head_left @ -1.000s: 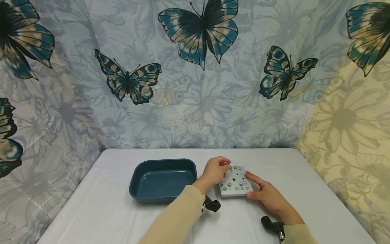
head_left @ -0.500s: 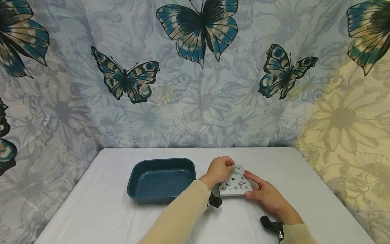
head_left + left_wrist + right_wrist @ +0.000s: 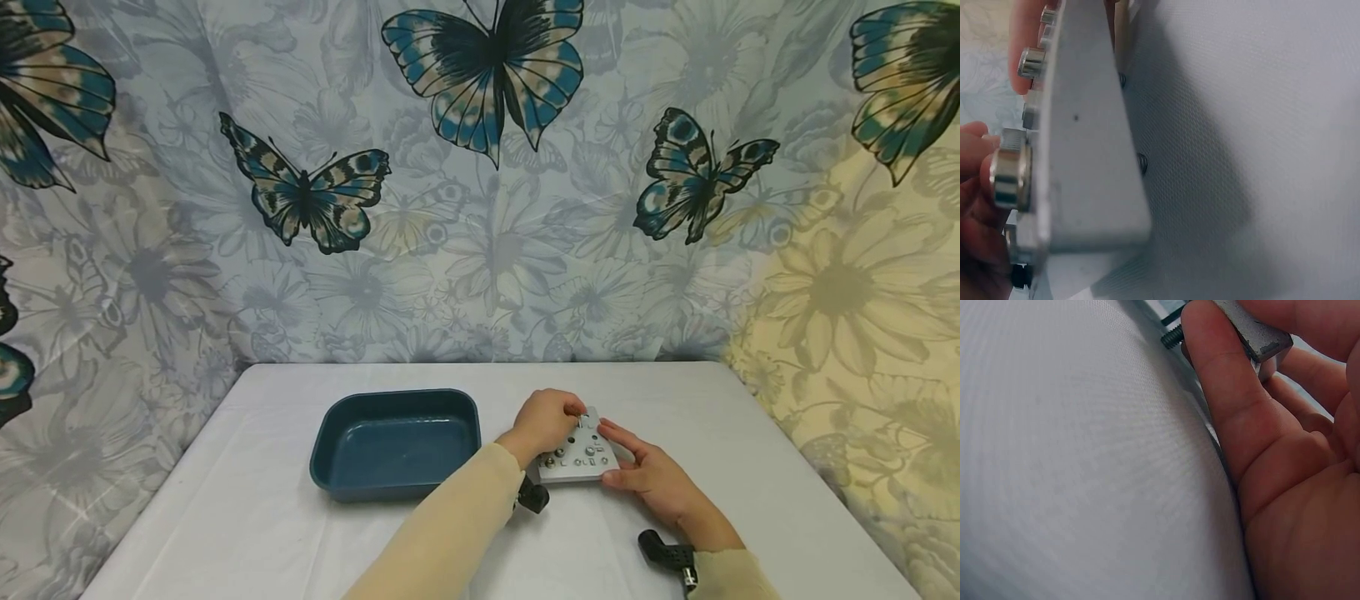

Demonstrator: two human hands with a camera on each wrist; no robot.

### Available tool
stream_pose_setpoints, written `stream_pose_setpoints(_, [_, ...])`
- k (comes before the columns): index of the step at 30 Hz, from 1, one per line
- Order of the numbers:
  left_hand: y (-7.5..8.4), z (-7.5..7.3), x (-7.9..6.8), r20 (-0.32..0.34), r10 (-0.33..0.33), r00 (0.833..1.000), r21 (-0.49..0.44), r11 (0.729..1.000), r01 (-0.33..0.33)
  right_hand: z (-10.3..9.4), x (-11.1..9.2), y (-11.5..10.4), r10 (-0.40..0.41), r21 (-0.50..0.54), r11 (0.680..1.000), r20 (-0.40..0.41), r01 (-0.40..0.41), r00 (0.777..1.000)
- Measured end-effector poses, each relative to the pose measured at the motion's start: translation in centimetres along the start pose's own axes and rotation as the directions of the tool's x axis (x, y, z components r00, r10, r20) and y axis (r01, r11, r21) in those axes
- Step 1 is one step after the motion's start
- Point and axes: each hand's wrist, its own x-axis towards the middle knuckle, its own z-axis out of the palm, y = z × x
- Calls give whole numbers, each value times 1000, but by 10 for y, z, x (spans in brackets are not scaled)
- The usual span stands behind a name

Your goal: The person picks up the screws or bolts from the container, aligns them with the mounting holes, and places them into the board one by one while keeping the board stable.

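Observation:
A grey metal block point(image 3: 573, 468) with several silver bolts and fittings on its top lies right of the table's middle. At its back left corner is my left hand point(image 3: 551, 421), the fingers curled and pinching a small metal piece point(image 3: 583, 422), mostly hidden by the fingertips. In the left wrist view, its fingertips point(image 3: 975, 153) are close behind a large shiny bolt head point(image 3: 1010, 178). My right hand point(image 3: 663, 487) holds the block's right side, thumb at the front corner and fingers along the edge. A threaded end point(image 3: 1172, 337) sticks out under the block in the right wrist view.
Left of the block stands a dark blue rectangular tray point(image 3: 322, 454). A white cloth point(image 3: 225, 517) covers the table, with a butterfly-patterned curtain point(image 3: 495, 275) hanging behind it. A black camera mount is on each wrist.
My left hand has moved a little right over the block's back part, its fingertips now lower over the fittings. The right hand keeps its hold on the block's side.

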Motion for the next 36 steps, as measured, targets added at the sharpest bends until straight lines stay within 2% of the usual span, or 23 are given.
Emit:
stream_pose_setpoints(9, [1,-2,-3,4,1,1000,-37,999,-1,0,1,1,5,12,1000,23,-5,1000])
stream_pose_setpoints(11, [0,-2,-5,-10,-5,1000,-66,998,4,0,1,1,8,6,1000,20,-8,1000])
stream_pose_setpoints(13, [-1,-1,-7,-26,-24,999,-133,991,20,0,1,1,9,-2,1000,16,-9,1000])
stream_pose_setpoints(16, [-2,2,-12,-45,-79,996,-295,953,62,1,0,-1,10,-6,1000,21,-10,1000])
stream_pose_setpoints(20, [-1,4,-20,-59,-144,988,-479,872,98,0,1,-3,7,10,1000,26,-7,1000])
stream_pose_setpoints(23, [0,1,-27,-60,-170,984,-533,838,112,0,1,-5,4,13,1000,20,-4,1000])
stream_pose_setpoints(26, [1,-8,-38,-46,-183,982,-549,826,129,0,2,-5,-1,-7,1000,7,1,1000])
stream_pose_setpoints(27, [1,-12,-43,-40,-186,982,-533,835,136,0,3,-5,-1,-14,1000,3,1,1000])
stream_pose_setpoints(30, [-1,-30,-64,-57,-137,989,-401,910,103,0,4,-4,8,-14,1000,3,-8,1000])
stream_pose_setpoints(32, [-5,-46,-82,-92,-71,993,-239,970,47,1,3,-6,25,-27,999,10,-25,1000])
stream_pose_setpoints(33, [-9,-55,-90,-107,-42,993,-149,989,26,2,3,-8,39,-43,998,14,-38,999])
stream_pose_setpoints(34, [-13,-63,-98,-120,-18,993,-60,998,11,2,1,-11,56,-65,996,11,-55,998])
stream_pose_setpoints(36, [-23,-81,-113,-128,6,992,101,995,7,2,-3,-21,82,-186,979,-1,-81,997])
